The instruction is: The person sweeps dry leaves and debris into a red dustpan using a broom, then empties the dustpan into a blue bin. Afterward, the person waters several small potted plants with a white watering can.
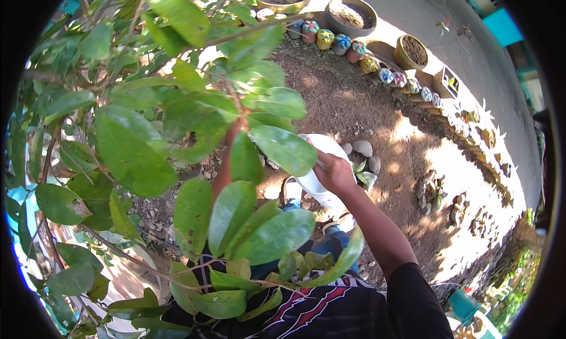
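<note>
My right hand (337,173) is at a white plastic bucket (329,145), its fingers bent over the bucket's near rim; whether they grip it is hard to make out. The bucket is tilted, and its inside looks pale. My left forearm (222,173) shows partly behind green leaves (283,149), but the left hand itself is hidden by the foliage. Below the bucket are my shoes (292,189) on the soil.
Leafy branches (132,149) fill the left side close to the camera. Rounded stones (362,148) surround a small plant (365,176) right of the bucket. Painted bottle edging (342,42) and round planters (350,16) line the curved bed beside a paved path (424,25).
</note>
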`<move>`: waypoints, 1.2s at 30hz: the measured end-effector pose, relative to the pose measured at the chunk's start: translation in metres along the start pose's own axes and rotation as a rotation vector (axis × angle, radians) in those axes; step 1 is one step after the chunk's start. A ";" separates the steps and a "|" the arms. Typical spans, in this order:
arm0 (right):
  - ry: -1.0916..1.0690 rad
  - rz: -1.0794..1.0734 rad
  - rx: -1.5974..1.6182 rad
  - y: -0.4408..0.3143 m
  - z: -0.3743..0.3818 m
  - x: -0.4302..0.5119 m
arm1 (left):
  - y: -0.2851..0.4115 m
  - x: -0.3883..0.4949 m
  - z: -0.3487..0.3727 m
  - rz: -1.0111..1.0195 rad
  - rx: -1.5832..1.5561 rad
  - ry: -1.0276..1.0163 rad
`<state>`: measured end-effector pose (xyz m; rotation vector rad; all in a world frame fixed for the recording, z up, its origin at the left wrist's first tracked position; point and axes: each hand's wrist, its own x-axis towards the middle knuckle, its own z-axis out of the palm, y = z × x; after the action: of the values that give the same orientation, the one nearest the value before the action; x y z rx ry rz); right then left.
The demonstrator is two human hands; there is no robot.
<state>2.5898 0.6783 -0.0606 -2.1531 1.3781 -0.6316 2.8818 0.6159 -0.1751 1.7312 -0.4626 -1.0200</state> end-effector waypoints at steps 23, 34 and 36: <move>-0.307 0.513 -0.231 0.136 -0.131 -0.240 | -0.188 -0.314 0.274 -0.880 -0.119 -0.717; -0.326 0.652 -0.100 0.163 -0.129 -0.258 | -0.186 -0.325 0.316 -0.794 -0.051 -0.604; -0.290 0.646 -0.085 0.165 -0.129 -0.263 | -0.180 -0.316 0.317 -0.813 -0.086 -0.538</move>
<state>2.2970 0.8391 -0.0965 -1.6205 1.8118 -0.0121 2.4180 0.7298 -0.2424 1.5646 -0.0107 -2.0749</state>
